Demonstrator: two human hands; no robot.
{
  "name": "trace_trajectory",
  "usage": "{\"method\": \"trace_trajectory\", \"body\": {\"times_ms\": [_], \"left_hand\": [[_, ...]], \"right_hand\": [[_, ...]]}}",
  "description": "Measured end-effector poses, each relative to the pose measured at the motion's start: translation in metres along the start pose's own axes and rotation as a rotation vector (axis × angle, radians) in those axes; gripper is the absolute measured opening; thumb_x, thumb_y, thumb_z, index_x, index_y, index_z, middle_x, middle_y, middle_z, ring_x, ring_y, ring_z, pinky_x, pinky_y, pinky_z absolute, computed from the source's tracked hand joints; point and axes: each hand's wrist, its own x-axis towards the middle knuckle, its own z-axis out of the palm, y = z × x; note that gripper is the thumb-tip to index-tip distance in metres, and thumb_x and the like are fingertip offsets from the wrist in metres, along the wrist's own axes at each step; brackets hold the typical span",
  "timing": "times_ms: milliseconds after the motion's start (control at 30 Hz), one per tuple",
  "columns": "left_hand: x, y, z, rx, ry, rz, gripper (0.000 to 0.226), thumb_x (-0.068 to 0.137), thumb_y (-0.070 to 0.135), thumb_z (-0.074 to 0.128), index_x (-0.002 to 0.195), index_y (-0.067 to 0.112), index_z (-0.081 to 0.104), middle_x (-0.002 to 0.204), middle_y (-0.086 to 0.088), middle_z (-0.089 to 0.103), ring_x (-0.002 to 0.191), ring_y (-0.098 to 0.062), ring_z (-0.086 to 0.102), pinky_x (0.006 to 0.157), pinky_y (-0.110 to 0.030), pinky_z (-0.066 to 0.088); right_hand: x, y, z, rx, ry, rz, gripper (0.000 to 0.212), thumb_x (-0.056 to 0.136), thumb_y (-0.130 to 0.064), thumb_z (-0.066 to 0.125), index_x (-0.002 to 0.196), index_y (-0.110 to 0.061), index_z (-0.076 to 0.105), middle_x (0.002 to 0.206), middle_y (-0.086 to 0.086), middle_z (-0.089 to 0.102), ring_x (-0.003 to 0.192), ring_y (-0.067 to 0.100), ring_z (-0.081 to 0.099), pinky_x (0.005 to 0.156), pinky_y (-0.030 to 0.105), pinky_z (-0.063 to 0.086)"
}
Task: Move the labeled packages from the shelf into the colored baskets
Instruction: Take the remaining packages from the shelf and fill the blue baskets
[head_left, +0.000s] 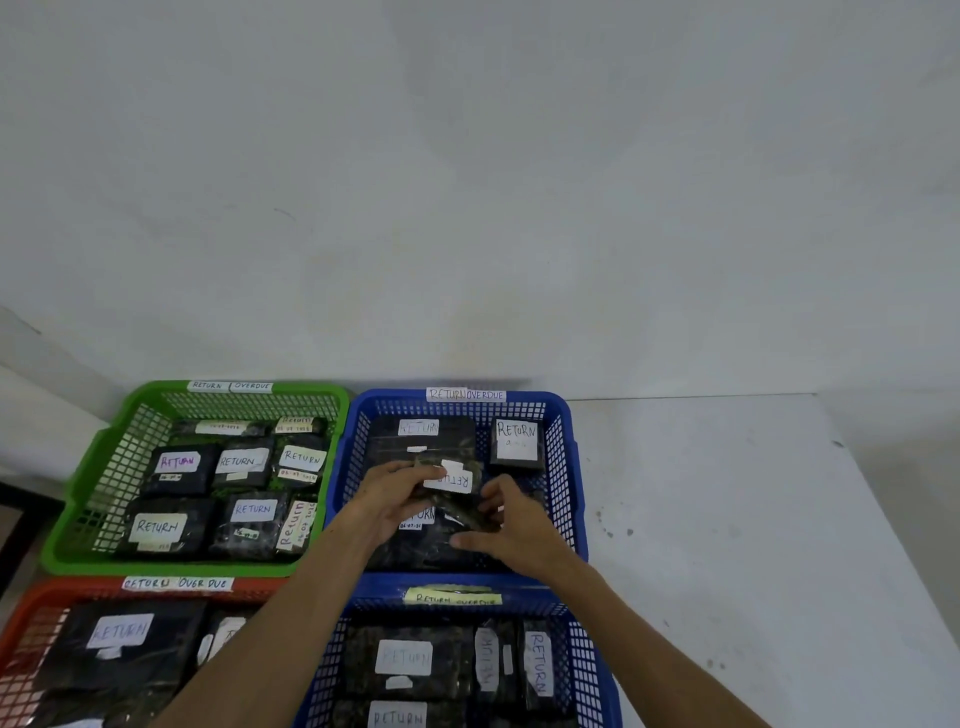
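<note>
Both my hands reach into the far blue basket (566, 467). Between them is a small black package (451, 493) with a white RETURN label, held low over other packages in that basket. My left hand (387, 496) grips its left end with thumb on top. My right hand (511, 519) pinches its right end with curled fingers. Two more labeled black packages, one large (415, 436) and one small (517, 444), lie at the back of this basket. No shelf is in view.
A green basket (104, 467) with several labeled packages stands to the left. A red basket (31, 613) and a second blue basket (592, 670), both holding packages, sit nearer me. All rest on a white table (727, 519) against a white wall; bare tabletop lies to the right.
</note>
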Motion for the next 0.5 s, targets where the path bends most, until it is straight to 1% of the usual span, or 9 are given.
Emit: {"method": "trace_trajectory", "body": {"times_ms": [33,100,200,267,300,367,400,433,500], "left_hand": [[-0.003,-0.001,0.001,-0.014,-0.017,-0.015,0.038,0.071,0.004,0.086,0.105,-0.002,0.071,0.105,-0.017,0.075,0.1,-0.028,0.072,0.079,-0.035,0.062],[-0.008,-0.003,0.002,-0.062,-0.063,-0.04,0.04,0.073,0.004,0.085,0.109,-0.002,0.069,0.103,-0.017,0.076,0.099,-0.028,0.073,0.082,-0.038,0.062],[-0.01,-0.006,0.0,-0.123,-0.083,-0.045,0.042,0.073,0.004,0.085,0.111,-0.001,0.068,0.104,-0.016,0.076,0.101,-0.029,0.072,0.086,-0.04,0.061],[-0.007,-0.009,-0.003,-0.116,-0.05,-0.04,0.043,0.071,0.008,0.087,0.11,0.001,0.07,0.104,-0.014,0.076,0.1,-0.027,0.072,0.089,-0.039,0.06],[-0.006,-0.01,-0.004,-0.101,-0.031,-0.039,0.043,0.071,0.01,0.088,0.109,0.001,0.071,0.1,-0.012,0.076,0.096,-0.025,0.072,0.088,-0.038,0.06],[-0.006,-0.011,-0.004,-0.065,-0.01,-0.034,0.04,0.072,0.011,0.088,0.107,0.002,0.071,0.093,-0.01,0.076,0.086,-0.021,0.072,0.083,-0.035,0.06],[-0.007,-0.012,-0.003,-0.049,-0.009,-0.03,0.039,0.072,0.011,0.087,0.106,0.002,0.071,0.094,-0.01,0.076,0.085,-0.021,0.071,0.082,-0.035,0.061],[-0.009,-0.012,-0.003,-0.032,-0.015,-0.027,0.038,0.072,0.011,0.087,0.106,0.001,0.071,0.097,-0.011,0.076,0.087,-0.021,0.071,0.082,-0.035,0.061],[-0.012,-0.011,-0.001,-0.028,-0.033,-0.021,0.037,0.073,0.009,0.086,0.106,0.0,0.071,0.104,-0.014,0.075,0.095,-0.023,0.071,0.08,-0.034,0.062]], "right_hand": [[0.0,0.001,-0.001,-0.024,0.04,0.002,0.056,0.075,-0.038,0.084,0.114,-0.019,0.048,0.103,-0.005,0.062,0.092,0.013,0.064,0.073,0.024,0.054],[-0.001,0.003,-0.007,-0.046,0.085,0.015,0.037,0.081,-0.028,0.08,0.108,-0.018,0.056,0.101,-0.004,0.066,0.09,0.014,0.066,0.08,0.031,0.058],[-0.004,0.003,-0.025,-0.126,0.081,0.047,0.016,0.089,-0.026,0.07,0.101,-0.018,0.065,0.097,-0.003,0.07,0.088,0.012,0.066,0.082,0.031,0.057],[-0.007,0.004,-0.036,-0.163,0.094,0.077,0.014,0.093,-0.026,0.063,0.1,-0.014,0.064,0.093,0.001,0.07,0.085,0.015,0.065,0.079,0.032,0.054],[-0.008,0.005,-0.042,-0.169,0.115,0.099,0.013,0.093,-0.025,0.061,0.1,-0.013,0.062,0.093,0.003,0.07,0.084,0.017,0.065,0.077,0.033,0.055],[-0.01,0.008,-0.05,-0.126,0.165,0.152,0.011,0.095,-0.023,0.058,0.1,-0.014,0.057,0.098,0.005,0.07,0.081,0.017,0.069,0.071,0.034,0.058],[-0.011,0.009,-0.052,-0.081,0.187,0.182,0.011,0.095,-0.022,0.057,0.101,-0.014,0.054,0.102,0.007,0.069,0.08,0.017,0.07,0.065,0.033,0.058],[-0.011,0.009,-0.054,-0.045,0.201,0.215,0.012,0.095,-0.021,0.056,0.102,-0.013,0.052,0.102,0.008,0.068,0.08,0.017,0.071,0.062,0.031,0.057],[-0.01,0.009,-0.055,-0.02,0.205,0.29,0.016,0.094,-0.021,0.057,0.104,-0.01,0.052,0.1,0.007,0.066,0.084,0.019,0.07,0.064,0.032,0.056]]}}
